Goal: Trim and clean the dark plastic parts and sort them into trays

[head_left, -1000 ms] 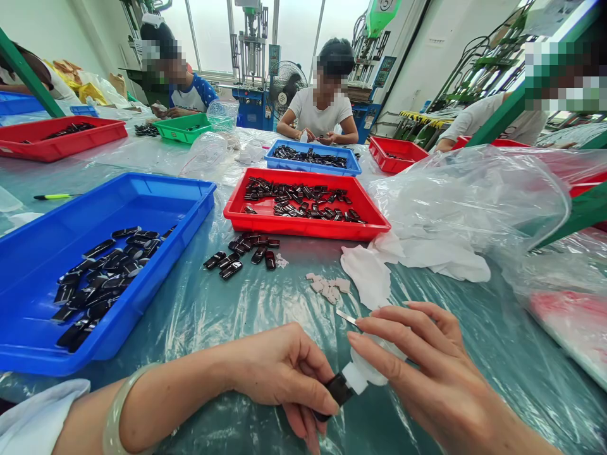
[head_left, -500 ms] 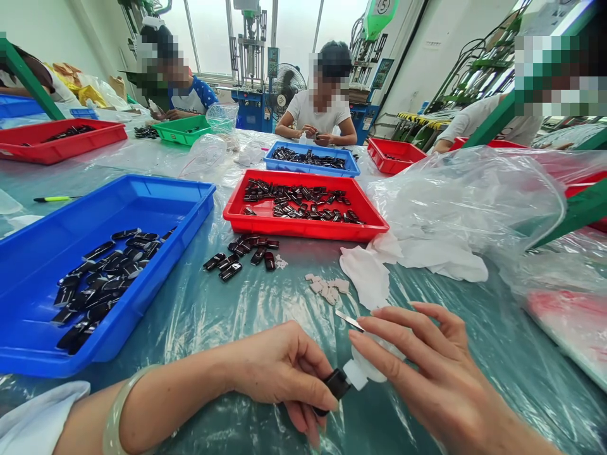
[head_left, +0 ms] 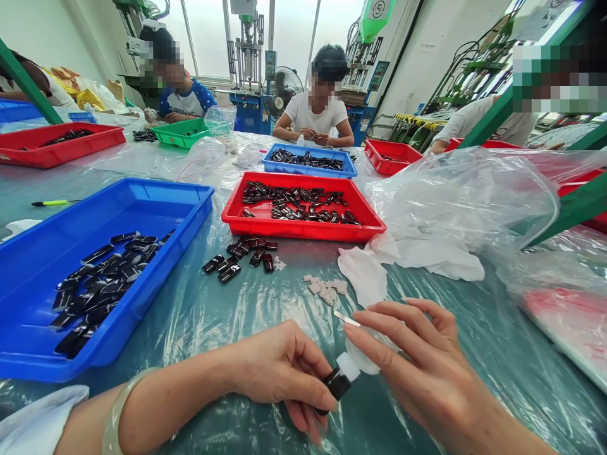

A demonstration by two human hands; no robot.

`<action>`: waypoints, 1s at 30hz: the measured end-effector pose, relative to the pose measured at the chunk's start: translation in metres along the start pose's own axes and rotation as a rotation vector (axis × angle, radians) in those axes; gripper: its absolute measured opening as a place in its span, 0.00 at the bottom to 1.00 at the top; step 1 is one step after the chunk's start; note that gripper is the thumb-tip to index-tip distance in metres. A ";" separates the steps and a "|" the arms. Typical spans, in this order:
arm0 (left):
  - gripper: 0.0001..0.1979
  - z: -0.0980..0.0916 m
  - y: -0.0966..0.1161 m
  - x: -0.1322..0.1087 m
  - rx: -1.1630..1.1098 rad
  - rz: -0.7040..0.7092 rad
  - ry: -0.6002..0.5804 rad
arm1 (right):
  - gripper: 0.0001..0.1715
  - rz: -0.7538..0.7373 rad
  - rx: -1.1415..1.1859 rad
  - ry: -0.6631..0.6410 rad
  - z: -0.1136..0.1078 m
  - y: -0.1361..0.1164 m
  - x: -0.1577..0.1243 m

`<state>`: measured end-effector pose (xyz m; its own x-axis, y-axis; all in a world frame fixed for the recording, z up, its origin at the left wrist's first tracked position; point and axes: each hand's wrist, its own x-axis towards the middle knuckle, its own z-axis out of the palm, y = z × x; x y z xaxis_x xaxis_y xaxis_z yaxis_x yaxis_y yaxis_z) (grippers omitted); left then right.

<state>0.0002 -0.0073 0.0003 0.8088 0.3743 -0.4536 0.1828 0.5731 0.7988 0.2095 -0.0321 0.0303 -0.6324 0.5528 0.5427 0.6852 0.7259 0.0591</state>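
Observation:
My left hand [head_left: 289,373] pinches a small glossy black plastic case [head_left: 337,384] between thumb and fingers. A translucent white squeeze bottle [head_left: 363,355] is in my right hand [head_left: 417,366], partly hidden behind its fingers. The bottle's white cap end meets the upper edge of the black case. Beside the right index fingertip a thin flat metal blade [head_left: 345,318] sticks out; its other end is hidden. Just beyond lie a little pile of pale flat pieces [head_left: 326,288] and a loose group of black cases [head_left: 243,254].
At the left stands a blue tray [head_left: 42,253] with many black cases. A red tray [head_left: 303,231] with more lies ahead, a smaller blue tray [head_left: 310,168] behind it. White cloth [head_left: 363,275] and clear plastic sheeting [head_left: 455,196] lie at right. Co-workers sit across the table.
The bottle's cap end has shifted slightly left and up along the black case, and my right hand has moved left with it. My left hand keeps its hold.

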 end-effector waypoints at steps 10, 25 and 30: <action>0.10 -0.001 -0.002 0.000 0.010 0.015 -0.018 | 0.18 0.007 0.025 0.046 0.005 0.000 -0.013; 0.13 0.001 -0.002 0.000 0.065 0.090 0.129 | 0.18 0.900 0.208 0.054 0.003 0.057 -0.051; 0.14 0.000 0.000 0.001 0.115 0.107 0.158 | 0.15 1.105 0.328 0.067 0.009 0.080 -0.065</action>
<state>0.0006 -0.0069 -0.0002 0.7310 0.5433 -0.4128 0.1706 0.4403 0.8815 0.3020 -0.0068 -0.0077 0.2813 0.9371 0.2065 0.7200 -0.0639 -0.6910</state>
